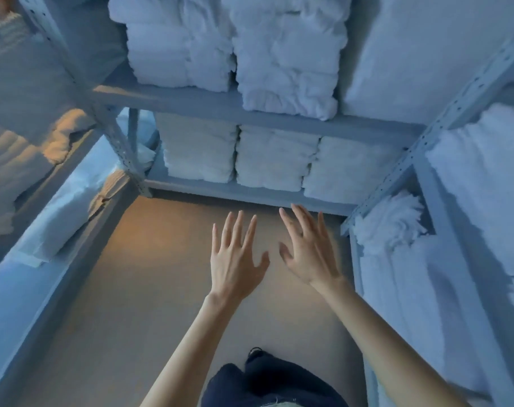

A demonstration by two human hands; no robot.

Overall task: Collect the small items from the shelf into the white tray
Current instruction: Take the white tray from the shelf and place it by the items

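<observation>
white folded towels fill the grey metal shelf ahead of me, in stacks on both levels. going left to right: my left hand is held out flat, palm down, fingers spread wide, holding nothing and touching nothing, above the tan floor. my right hand is just beside it, also flat and splayed, empty, fingertips reaching toward the lowest shelf edge without touching it. no small items or white tray are visible to me; i cannot tell where they are
</observation>
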